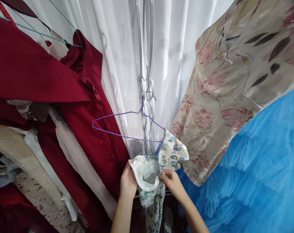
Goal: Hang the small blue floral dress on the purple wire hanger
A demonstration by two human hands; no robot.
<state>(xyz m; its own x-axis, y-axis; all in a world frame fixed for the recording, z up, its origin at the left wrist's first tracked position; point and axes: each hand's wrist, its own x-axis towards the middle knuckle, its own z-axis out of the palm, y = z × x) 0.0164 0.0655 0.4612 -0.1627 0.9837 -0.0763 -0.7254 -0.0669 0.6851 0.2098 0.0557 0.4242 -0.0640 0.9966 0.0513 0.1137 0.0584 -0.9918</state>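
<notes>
A purple wire hanger (117, 134) hangs by its hook from a metal hanging stand (150, 64) in the middle. One shoulder of a white dress with a blue and green floral print (173, 150) sits over the hanger's right end. The hanger's left end is bare. My left hand (128, 181) is closed on the other side of the dress's open neckline, below the hanger. My right hand (171, 181) pinches the fabric just under the hung shoulder. The rest of the dress droops in folds beneath both hands.
Dark red garments (91, 123) hang close on the left, with beige and white ones below them. To the right hang a beige dress with pink flowers (205, 106) and a bright blue ruffled tulle garment (253, 161). White curtains (113, 42) cover the back.
</notes>
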